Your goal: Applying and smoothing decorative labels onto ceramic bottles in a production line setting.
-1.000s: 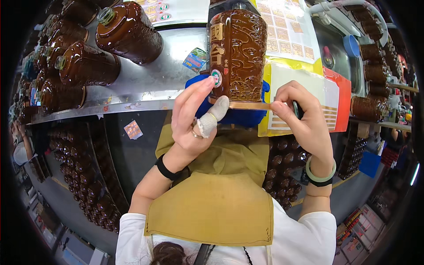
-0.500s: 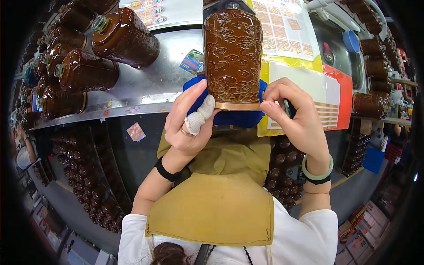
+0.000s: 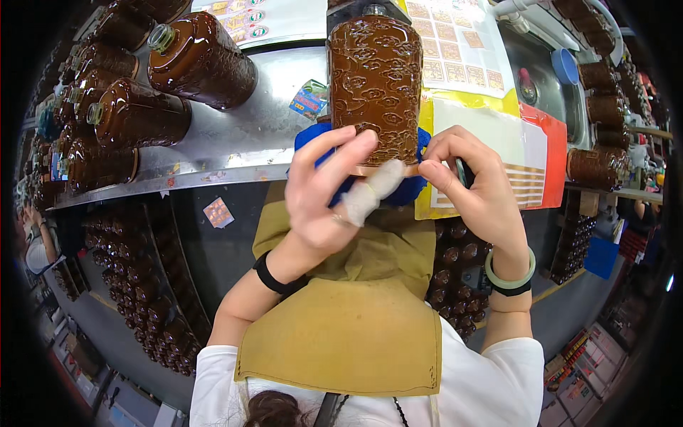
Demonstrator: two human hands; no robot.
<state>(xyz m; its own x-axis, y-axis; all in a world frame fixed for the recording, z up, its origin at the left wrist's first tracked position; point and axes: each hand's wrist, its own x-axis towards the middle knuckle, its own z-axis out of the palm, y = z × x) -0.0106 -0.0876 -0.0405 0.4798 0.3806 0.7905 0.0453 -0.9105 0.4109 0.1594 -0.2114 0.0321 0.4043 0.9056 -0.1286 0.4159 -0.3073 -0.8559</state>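
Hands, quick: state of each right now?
Left hand: open, blurred, thumb at the copper band low on the bottle.
Right hand: closed, apparently pinching the copper band's end; dark item by its curled fingers, kind unclear.

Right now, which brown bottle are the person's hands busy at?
The centre bottle, with the left hand and right hand at the copper-coloured strip along its base; neither touches the other bottles.
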